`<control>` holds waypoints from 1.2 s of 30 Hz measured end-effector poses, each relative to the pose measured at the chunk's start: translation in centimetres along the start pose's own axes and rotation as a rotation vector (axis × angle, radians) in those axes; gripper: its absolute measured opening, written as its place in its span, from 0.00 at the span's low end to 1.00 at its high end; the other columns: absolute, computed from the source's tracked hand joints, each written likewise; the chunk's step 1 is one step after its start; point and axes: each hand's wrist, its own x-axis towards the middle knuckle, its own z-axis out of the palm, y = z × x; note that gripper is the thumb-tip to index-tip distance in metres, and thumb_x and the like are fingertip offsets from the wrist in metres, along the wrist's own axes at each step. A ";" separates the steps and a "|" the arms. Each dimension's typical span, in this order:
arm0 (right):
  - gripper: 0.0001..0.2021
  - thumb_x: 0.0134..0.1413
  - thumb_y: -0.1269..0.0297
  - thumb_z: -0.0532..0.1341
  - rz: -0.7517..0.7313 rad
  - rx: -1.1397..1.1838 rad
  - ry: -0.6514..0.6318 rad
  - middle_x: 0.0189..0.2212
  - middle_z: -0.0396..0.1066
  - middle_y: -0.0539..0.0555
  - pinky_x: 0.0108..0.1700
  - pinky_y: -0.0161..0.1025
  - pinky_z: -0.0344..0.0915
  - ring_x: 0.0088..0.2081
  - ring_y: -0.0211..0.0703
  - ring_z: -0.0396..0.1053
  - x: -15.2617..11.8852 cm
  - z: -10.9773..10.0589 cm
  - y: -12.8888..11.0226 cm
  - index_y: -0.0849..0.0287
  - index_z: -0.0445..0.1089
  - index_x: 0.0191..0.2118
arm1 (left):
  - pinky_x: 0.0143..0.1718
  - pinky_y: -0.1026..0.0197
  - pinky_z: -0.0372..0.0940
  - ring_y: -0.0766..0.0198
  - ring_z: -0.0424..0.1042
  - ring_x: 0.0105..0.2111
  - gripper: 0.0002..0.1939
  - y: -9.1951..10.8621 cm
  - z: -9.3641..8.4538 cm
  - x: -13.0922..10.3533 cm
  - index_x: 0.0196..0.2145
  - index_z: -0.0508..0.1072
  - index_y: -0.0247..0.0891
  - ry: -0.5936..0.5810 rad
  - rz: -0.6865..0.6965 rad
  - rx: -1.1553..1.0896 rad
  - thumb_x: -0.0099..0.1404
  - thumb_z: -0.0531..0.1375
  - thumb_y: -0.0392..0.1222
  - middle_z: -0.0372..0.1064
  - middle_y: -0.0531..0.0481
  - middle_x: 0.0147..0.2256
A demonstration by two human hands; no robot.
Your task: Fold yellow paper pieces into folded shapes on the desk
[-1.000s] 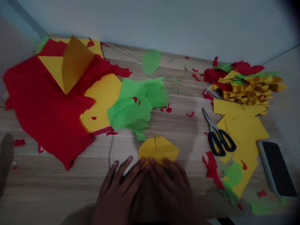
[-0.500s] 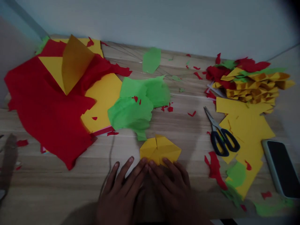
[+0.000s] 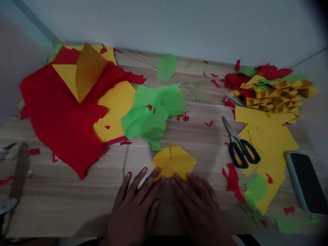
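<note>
A folded piece of yellow paper [image 3: 176, 160] lies flat on the wooden table, with creases and a short upright slit near its top edge. My left hand [image 3: 139, 196] rests at its lower left corner, fingers stretched out and spread, the index fingertip on the paper. My right hand [image 3: 196, 201] lies along its lower right edge, fingers extended and fingertips touching the paper. Neither hand grips it. Crumpled green paper [image 3: 151, 119] lies just beyond the folded piece.
Large red paper [image 3: 64, 126] and yellow sheets [image 3: 118, 106] cover the left. To the right are scissors [image 3: 241, 147], yellow paper pieces [image 3: 271, 140], a pile of folded yellow paper [image 3: 276, 95] and a phone [image 3: 309, 182]. Red and green scraps are scattered about. A wall [image 3: 179, 27] stands behind.
My right hand has slid to the right along the folded paper's lower edge, so the hands are farther apart. The camera view has shifted slightly.
</note>
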 end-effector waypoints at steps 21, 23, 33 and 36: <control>0.08 0.57 0.58 0.60 0.228 0.103 -0.077 0.36 0.67 0.57 0.42 0.45 0.60 0.39 0.49 0.63 8.0 0.7 1.6 0.58 0.67 0.36 | 0.55 0.47 0.53 0.57 0.66 0.48 0.13 -0.8 -1.1 3.9 0.45 0.75 0.49 0.148 0.025 -0.190 0.66 0.57 0.36 0.75 0.57 0.47; 0.08 0.58 0.59 0.60 0.224 0.097 -0.093 0.35 0.67 0.56 0.41 0.44 0.60 0.38 0.47 0.63 8.1 0.6 1.7 0.58 0.66 0.34 | 0.55 0.46 0.53 0.56 0.65 0.49 0.14 -0.8 -1.2 3.9 0.46 0.75 0.49 0.120 0.040 -0.164 0.66 0.56 0.36 0.73 0.56 0.50; 0.15 0.60 0.56 0.58 0.253 0.031 -0.106 0.39 0.68 0.58 0.43 0.47 0.60 0.41 0.50 0.64 7.9 0.1 1.0 0.57 0.66 0.50 | 0.57 0.46 0.52 0.56 0.64 0.50 0.19 -1.1 -0.7 3.7 0.51 0.72 0.50 0.133 0.084 -0.173 0.66 0.54 0.34 0.73 0.55 0.48; 0.13 0.60 0.59 0.59 0.249 0.074 -0.138 0.37 0.69 0.56 0.44 0.48 0.60 0.40 0.50 0.64 7.9 0.2 1.1 0.56 0.67 0.49 | 0.57 0.47 0.52 0.56 0.64 0.49 0.19 -1.1 -0.7 3.8 0.51 0.72 0.50 0.141 0.096 -0.186 0.65 0.54 0.33 0.73 0.54 0.47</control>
